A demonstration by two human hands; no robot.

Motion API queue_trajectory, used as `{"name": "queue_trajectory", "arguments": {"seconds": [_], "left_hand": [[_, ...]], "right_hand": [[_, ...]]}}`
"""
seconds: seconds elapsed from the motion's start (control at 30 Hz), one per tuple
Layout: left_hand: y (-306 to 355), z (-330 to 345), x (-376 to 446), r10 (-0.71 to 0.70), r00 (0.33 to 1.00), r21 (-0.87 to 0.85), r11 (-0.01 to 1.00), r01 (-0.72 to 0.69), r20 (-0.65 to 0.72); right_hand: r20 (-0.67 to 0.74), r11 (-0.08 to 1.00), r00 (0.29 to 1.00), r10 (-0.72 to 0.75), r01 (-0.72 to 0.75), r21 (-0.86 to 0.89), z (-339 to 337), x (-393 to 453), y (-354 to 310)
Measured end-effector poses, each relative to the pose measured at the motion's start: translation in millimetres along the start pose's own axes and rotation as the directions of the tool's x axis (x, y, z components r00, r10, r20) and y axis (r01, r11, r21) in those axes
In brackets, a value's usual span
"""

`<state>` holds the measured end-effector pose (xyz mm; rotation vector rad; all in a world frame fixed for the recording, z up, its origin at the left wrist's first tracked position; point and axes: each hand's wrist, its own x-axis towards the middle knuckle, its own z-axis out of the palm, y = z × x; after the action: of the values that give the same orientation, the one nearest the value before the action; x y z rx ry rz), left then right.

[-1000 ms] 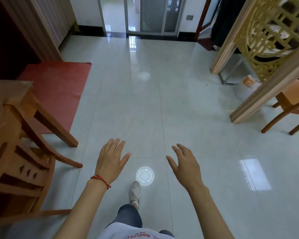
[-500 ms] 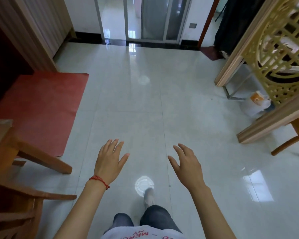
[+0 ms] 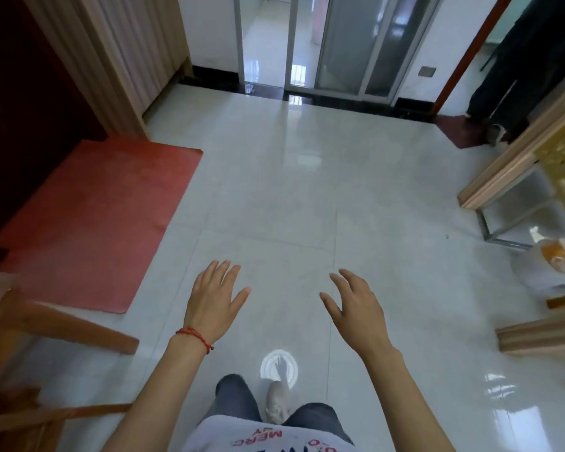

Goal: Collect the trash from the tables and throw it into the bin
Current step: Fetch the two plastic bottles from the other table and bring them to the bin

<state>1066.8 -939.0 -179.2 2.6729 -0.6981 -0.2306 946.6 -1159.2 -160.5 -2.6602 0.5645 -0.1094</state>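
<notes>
While hands (image 3: 214, 300) hang empty, bag (image 3: 550, 262) bulges.

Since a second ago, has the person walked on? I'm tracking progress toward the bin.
Yes. The red mat and wooden chair have slid back leftward, and the glass door looms nearer: forward.

We've got the mat (image 3: 88, 220) on the floor (image 3: 291, 197) at far left, chair legs (image 3: 79, 331) near left just below it. Sliding door (image 3: 346, 44) sits far centre. Plastic bag (image 3: 548, 265) lies right, beside the metal frame (image 3: 503, 236) under the screen (image 3: 561, 158).
</notes>
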Motion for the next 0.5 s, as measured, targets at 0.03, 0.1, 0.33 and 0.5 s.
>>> {"name": "queue_trajectory", "arguments": {"seconds": [0.03, 0.1, 0.33, 0.5], "left_hand": [[-2, -2, 10, -0.013, 1.000, -0.004, 1.000, 0.013, 0.002], [-7, -5, 31, -0.039, 0.999, -0.002, 0.999, 0.039, -0.007], [-46, -14, 122, -0.073, 0.997, 0.022, 0.997, 0.073, 0.021], [-81, -33, 192, -0.105, 0.994, 0.024, 0.994, 0.104, 0.007]], "right_hand": [[0.006, 1.000, 1.000, -0.006, 0.006, 0.001, 1, 14, -1], [0.025, 1.000, 0.999, -0.024, 0.024, -0.001, 3, 40, -3], [0.061, 0.997, 0.995, -0.073, 0.074, -0.017, 24, 147, -25], [0.118, 0.993, 0.986, -0.115, 0.118, -0.019, 40, 228, -60]]}}
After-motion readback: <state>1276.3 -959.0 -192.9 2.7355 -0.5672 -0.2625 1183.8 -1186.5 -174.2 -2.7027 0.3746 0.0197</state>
